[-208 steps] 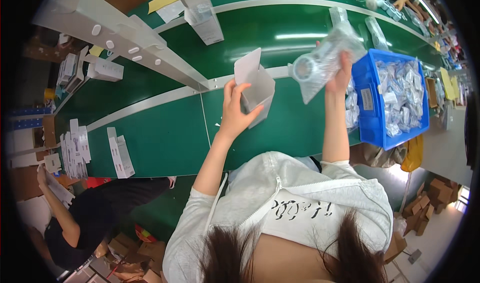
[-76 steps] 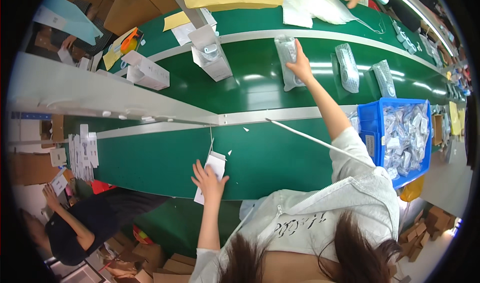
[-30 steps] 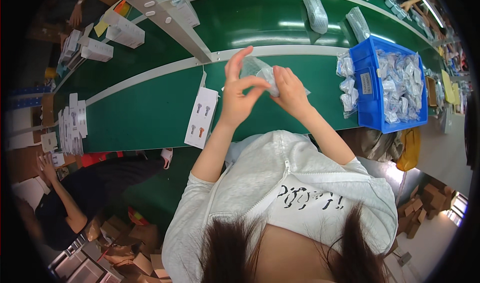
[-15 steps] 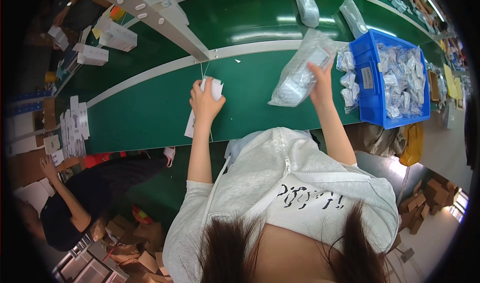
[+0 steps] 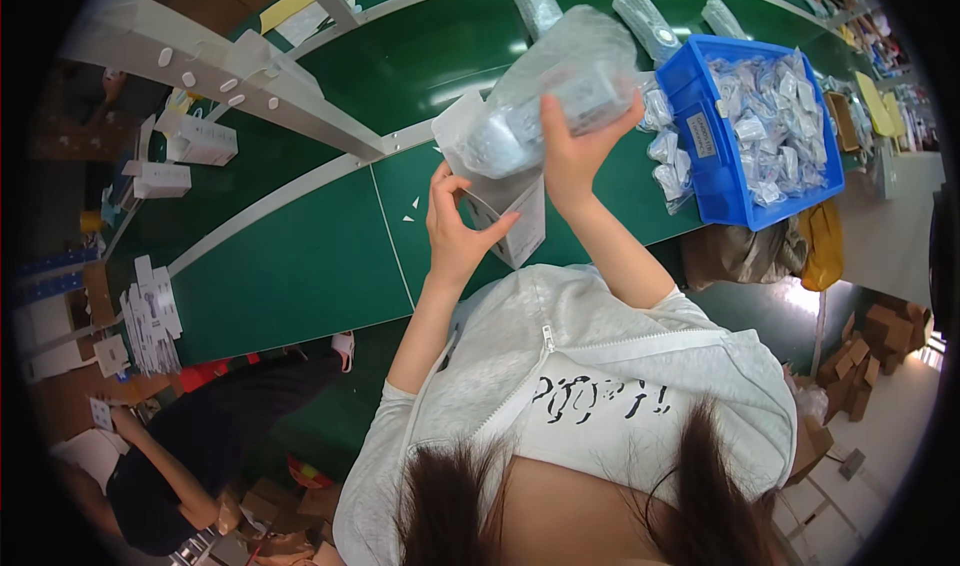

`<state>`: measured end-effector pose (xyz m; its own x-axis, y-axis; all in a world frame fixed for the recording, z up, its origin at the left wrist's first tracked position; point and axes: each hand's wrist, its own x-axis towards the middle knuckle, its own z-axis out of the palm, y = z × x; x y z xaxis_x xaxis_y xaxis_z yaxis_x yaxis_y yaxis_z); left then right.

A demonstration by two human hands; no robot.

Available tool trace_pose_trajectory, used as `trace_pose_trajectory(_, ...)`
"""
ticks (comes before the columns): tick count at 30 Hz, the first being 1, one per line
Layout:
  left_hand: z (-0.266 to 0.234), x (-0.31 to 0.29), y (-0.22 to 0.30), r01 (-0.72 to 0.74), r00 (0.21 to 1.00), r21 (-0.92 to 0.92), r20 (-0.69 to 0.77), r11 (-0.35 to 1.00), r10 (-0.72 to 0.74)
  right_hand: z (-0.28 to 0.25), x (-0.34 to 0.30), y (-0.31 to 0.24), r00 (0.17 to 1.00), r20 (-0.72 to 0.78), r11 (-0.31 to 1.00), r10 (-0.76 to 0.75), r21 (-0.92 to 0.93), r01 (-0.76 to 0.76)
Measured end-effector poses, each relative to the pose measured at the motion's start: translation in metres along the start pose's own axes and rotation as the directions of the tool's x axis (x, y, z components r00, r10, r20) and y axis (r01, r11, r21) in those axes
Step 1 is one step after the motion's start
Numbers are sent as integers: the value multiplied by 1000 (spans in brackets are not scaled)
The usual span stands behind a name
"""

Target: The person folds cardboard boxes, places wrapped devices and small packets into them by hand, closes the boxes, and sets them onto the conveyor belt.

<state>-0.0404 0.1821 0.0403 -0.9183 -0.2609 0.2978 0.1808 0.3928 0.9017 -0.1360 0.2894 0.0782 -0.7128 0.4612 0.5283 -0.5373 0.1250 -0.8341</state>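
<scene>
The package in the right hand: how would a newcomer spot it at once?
At the green table, find the blue bin. Left of it, the right hand grips a bubble-wrapped package at the mouth of a white box. Unlike the similar packages lying beyond, it is held up.

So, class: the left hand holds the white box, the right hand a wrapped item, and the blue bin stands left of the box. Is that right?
Not quite: the head view shows the blue bin right of the white box. The left hand does hold the box, the right hand the wrapped item.
</scene>
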Motion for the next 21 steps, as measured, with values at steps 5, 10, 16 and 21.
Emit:
trace_pose_trajectory(5, 19, 11, 1, -239, 970, 187, 0, 953, 243, -15, -7, 3, 829, 544, 972, -125, -99, 212)
trace_pose_trajectory(10, 25, 23, -19, -143, 978, 178, -126, 974, 166, -36, 19, 4, 605, 756, 890, -248, -69, 451)
trace_pose_trajectory(16, 22, 27, -54, -248, 954, 75, -156, 966, 257, -111, 75, 168, 884, 465, 600, -41, -696, 394)
trace_pose_trajectory(21, 9, 12, -46, -320, 945, 116, -33, 940, 326, -155, 99, 243, 881, 295, 97, 369, -955, 279)
